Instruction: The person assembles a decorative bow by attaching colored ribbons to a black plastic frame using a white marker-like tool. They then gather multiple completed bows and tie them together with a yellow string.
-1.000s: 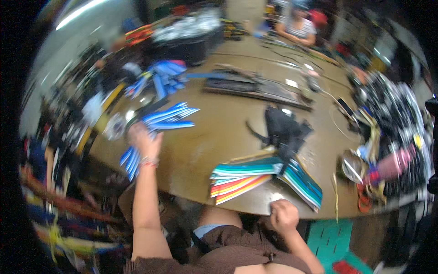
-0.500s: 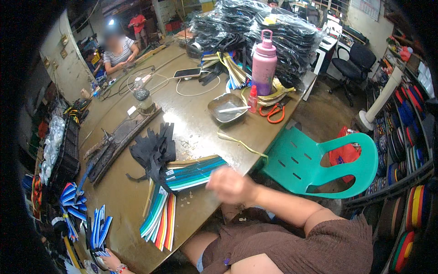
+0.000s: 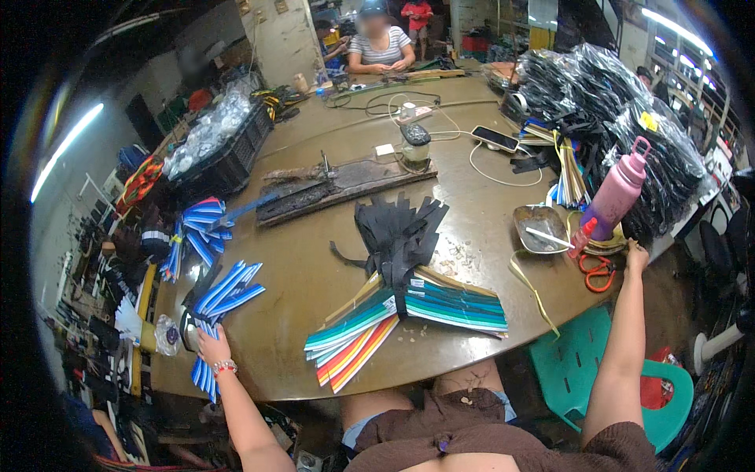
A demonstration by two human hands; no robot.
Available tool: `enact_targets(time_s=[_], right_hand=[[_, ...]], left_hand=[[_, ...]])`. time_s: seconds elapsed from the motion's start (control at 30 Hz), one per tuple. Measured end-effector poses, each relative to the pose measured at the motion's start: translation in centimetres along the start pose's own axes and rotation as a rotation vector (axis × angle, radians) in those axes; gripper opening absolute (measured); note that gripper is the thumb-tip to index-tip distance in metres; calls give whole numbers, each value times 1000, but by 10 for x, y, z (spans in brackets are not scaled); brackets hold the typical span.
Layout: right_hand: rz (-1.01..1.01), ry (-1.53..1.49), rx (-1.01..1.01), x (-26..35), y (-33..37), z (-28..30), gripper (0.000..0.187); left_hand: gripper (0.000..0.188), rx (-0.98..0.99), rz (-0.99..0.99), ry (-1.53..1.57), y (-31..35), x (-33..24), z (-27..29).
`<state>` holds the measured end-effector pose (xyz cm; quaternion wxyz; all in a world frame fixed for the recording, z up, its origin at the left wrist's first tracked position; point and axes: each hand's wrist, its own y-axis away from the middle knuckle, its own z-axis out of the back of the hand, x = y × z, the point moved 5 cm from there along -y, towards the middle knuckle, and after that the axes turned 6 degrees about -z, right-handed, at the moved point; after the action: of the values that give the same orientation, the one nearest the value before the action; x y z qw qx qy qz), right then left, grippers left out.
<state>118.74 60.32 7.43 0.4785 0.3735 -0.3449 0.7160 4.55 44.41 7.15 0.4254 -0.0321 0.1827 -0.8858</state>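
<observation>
Blue-and-white striped flat strips (image 3: 228, 293) lie in a bunch on the left side of the shiny brown worktop (image 3: 303, 259) in the head view. The left hand (image 3: 212, 346) has its grip closed around them, and strip ends poke out above and below it. A dark band (image 3: 203, 318) seems to cross this bunch, so it looks at least partly tied; I cannot tell if it is finished. Just behind, a second blue-and-white bunch (image 3: 206, 220) has a yellow tie and looks done. In the middle, green, white, red and yellow striped strips (image 3: 460, 305) fan out, seemingly tied with black flat straps (image 3: 397, 228). What is left does not show. Near orange-handled scissors (image 3: 598, 272), the right hand (image 3: 637, 256) is at the worktop's edge; I cannot tell if its grip is apart or together.
</observation>
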Motion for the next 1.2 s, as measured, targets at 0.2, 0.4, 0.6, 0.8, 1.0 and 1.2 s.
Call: enact_targets(time_s=[0.2,0.4,0.6,0.8,1.0,1.2], right_hand=[[-56,-400,68,2,31,23,30],[-92,-726,96,-31,76,81,21],[-155,-938,126,-38,131,142,18],[66,-846,559,67,225,184,21],[94,-835,1147,140,343,144,19],[55,-522,1622,153,431,116,26]], left_hand=[[78,13,-7,13,2,-2,5],[77,11,3,36,2,-3,4],[73,-68,22,-100,13,-15,24],[44,-403,-545,643,52,-124,111],[34,1078,-566,1785,226,-286,140],[75,2810,-476,1342,397,-328,170]])
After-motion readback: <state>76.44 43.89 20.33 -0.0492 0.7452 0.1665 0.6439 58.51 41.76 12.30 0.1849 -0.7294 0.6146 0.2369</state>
